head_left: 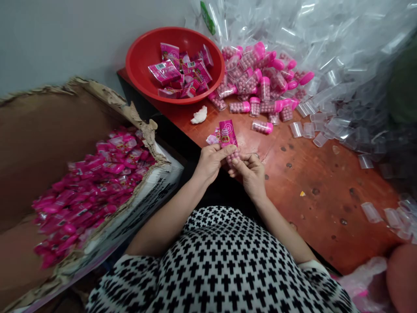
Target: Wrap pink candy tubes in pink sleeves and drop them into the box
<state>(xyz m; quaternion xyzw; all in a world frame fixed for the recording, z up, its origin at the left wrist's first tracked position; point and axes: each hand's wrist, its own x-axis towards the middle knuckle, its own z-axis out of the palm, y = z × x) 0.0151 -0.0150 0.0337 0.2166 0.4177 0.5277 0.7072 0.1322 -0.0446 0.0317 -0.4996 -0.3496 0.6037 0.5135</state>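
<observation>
My left hand (208, 164) pinches a printed pink wrapper (228, 132) near its lower end, in front of my body by the table edge. Just below the wrapper, my right hand (253, 174) is closed on a small clear tube of pink candy balls (232, 158). The tube and the wrapper meet between my fingers; whether the tube is partly inside is hidden. A second pinkish wrapper (213, 137) lies behind my left fingers. One filled tube with a pink cap (262, 126) lies on the table beyond my right hand.
A red bowl (135, 71) of pink packets stands at the back left. Pink-capped filled tubes (247, 82) and clear empty tubes (342, 126) are heaped on the reddish table (309, 174). A torn cardboard box (32, 117) with many wrapped pink pieces (87, 191) is at left.
</observation>
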